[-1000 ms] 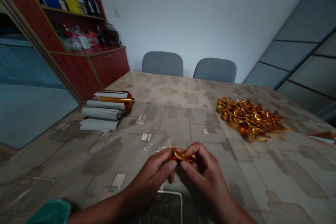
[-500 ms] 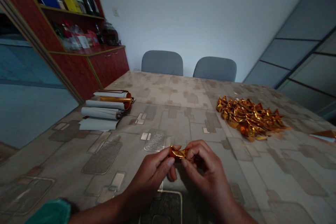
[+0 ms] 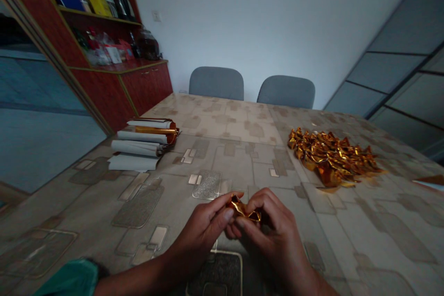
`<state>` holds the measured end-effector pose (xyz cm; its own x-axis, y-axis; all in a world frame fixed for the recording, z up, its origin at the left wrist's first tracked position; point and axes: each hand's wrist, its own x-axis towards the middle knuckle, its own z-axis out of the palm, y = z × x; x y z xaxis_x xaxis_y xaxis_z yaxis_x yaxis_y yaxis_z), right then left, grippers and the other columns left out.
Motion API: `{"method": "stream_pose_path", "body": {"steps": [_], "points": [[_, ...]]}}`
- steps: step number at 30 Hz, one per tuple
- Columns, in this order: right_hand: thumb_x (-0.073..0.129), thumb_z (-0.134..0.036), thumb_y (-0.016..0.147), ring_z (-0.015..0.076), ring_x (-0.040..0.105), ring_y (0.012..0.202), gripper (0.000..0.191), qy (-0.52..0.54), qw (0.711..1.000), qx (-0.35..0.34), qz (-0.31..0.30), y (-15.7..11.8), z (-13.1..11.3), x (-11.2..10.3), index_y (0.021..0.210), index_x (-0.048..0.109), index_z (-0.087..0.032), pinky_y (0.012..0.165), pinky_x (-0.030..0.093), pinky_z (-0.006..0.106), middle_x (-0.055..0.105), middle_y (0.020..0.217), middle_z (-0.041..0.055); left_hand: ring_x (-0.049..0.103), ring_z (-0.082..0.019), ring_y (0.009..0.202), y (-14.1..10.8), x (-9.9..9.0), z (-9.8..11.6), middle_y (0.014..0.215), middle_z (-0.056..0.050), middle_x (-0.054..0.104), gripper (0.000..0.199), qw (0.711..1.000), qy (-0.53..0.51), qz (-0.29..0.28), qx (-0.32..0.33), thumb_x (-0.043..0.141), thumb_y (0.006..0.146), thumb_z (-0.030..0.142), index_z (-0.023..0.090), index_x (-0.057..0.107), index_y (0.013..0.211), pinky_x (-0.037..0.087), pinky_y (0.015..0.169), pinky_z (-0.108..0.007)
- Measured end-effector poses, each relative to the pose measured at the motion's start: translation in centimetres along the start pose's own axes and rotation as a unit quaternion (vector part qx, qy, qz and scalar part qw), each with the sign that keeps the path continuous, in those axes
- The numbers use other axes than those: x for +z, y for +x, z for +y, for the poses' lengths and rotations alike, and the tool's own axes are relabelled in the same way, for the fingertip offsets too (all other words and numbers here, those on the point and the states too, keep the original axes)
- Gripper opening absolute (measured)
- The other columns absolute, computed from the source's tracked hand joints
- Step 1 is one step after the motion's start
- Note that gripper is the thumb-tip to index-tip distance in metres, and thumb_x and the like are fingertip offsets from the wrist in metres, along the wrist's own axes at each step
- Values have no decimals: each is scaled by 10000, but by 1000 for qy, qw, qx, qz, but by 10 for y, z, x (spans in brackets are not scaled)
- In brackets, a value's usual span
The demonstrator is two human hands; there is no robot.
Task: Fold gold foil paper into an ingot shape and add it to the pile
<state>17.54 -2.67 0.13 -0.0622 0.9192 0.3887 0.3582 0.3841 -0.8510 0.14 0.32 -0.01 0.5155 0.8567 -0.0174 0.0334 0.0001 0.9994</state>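
A small folded piece of shiny gold foil paper [image 3: 243,209] is pinched between both hands above the near part of the table. My left hand [image 3: 211,219] grips its left end between thumb and fingers. On its right end, my right hand [image 3: 270,219] has thumb and curled fingers pressed against it. The piece's raised edges show on top; its underside is hidden by the fingers. A heap of similar folded gold foil pieces [image 3: 333,155] lies to the right. Over to the left are curled sheets of paper [image 3: 138,148], white outside and gold inside.
A patterned cloth covers the table [image 3: 239,157]. At the right edge lies a gold and white paper piece [image 3: 430,181]. Two grey chairs [image 3: 217,83] stand at the far side, before a wall. A red-brown cabinet [image 3: 145,85] with shelves rises at back left.
The foil piece has turned and its top looks more opened, with its right end now showing beside the right fingers. Both hands still hold it. The view has shifted slightly.
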Motion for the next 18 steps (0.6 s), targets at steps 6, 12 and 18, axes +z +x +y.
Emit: {"method": "stream_pose_path", "body": {"steps": [6, 12, 18], "points": [[691, -152, 827, 129, 518, 616, 221, 6, 1000, 12, -3, 2, 2, 4, 757, 498, -234, 533, 395, 230, 538, 747, -38, 647, -188, 925, -2, 1, 1, 1003, -14, 740, 347, 999, 14, -9, 34, 498, 984, 348, 243, 672, 1265, 482, 865, -274], [687, -173, 840, 132, 544, 648, 197, 53, 997, 34, -34, 2, 0, 1, 815, 503, -237, 528, 417, 224, 566, 837, -15, 648, -194, 934, 1, 0, 0, 1038, -38, 745, 333, 999, -39, -11, 20, 516, 980, 362, 223, 692, 1227, 484, 890, -297], [550, -123, 951, 163, 602, 813, 141, 16, 998, -45, -50, 5, -2, -5, 909, 615, -241, 706, 488, 261, 600, 893, 12, 606, -167, 713, 4, 1, -7, 763, -15, 645, 420, 995, -99, -5, -7, 536, 953, 479, 155, 683, 1177, 492, 695, -294]]}}
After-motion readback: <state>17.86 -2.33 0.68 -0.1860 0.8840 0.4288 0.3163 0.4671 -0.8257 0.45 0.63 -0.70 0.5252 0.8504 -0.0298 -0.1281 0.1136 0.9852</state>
